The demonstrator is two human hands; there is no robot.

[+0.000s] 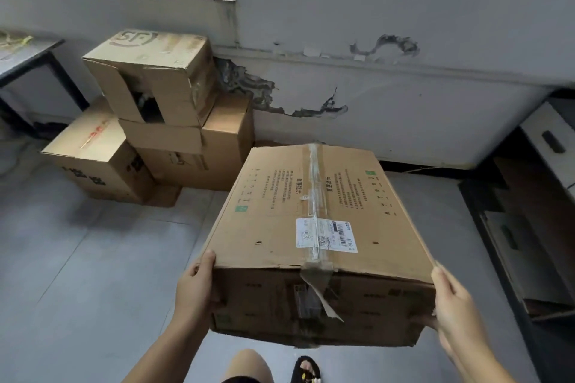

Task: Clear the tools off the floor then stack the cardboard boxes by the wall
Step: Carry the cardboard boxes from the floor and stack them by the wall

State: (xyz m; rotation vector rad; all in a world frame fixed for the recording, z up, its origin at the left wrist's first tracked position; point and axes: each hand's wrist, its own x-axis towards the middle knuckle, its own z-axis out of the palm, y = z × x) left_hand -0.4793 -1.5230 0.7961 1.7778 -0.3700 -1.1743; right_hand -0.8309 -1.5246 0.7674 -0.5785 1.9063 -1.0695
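I've got a taped cardboard box (314,227) held up off the grey tile floor (77,274), white shipping label (326,233) facing up. My left hand (194,286) grips its near left corner, thumb on the top edge, fingers curled under the side. My right hand (457,305) grips the near right corner, fingers wrapped around the side. Left of and beyond the held box, a stack of cardboard boxes (161,121) sits against the peeling wall (404,96), an SF-marked box (152,74) on top. Right of the held box, a dark shelf unit (529,227). Below it, my sandalled foot (306,370).
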